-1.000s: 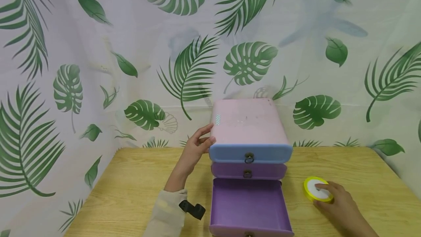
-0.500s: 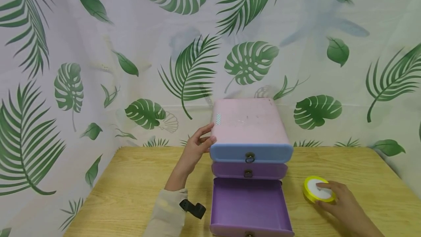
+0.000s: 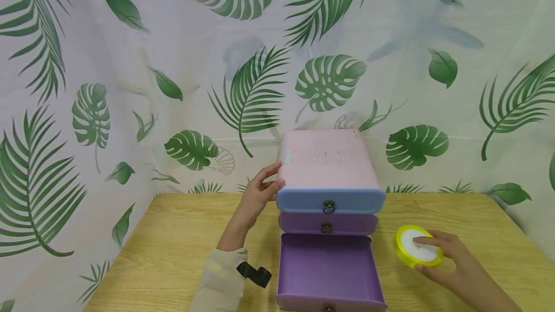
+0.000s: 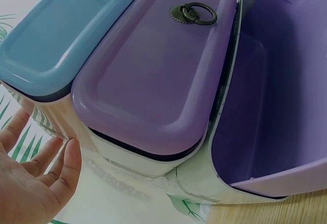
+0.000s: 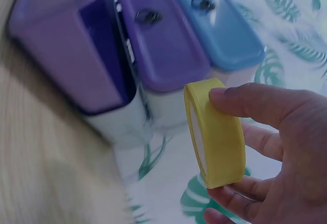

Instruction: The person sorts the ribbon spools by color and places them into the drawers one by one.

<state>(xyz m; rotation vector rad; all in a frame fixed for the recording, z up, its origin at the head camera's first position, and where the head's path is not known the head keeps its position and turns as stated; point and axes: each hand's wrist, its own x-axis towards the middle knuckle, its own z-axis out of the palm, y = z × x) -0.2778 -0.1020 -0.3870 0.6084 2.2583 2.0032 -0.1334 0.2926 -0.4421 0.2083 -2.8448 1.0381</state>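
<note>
In the head view, a small drawer cabinet has a pink top, a blue top drawer and a purple middle drawer, both pushed in. The purple bottom drawer is pulled out, with nothing visible inside. My left hand rests its fingertips against the cabinet's left side, fingers loosely bent; the left wrist view shows these fingers at the side wall. To the right of the drawers, my right hand pinches a yellow ribbon roll with a white core, thumb on its yellow rim. The roll is tilted.
A wood-grain table carries the cabinet, which stands near its back edge. Behind hangs a white leaf-print cloth. Table surface lies on both sides of the cabinet. A black strap circles the left wrist.
My right hand has lifted and tilted the ribbon roll, drawing it slightly left and up toward the cabinet. The left hand and the drawers have not moved.
</note>
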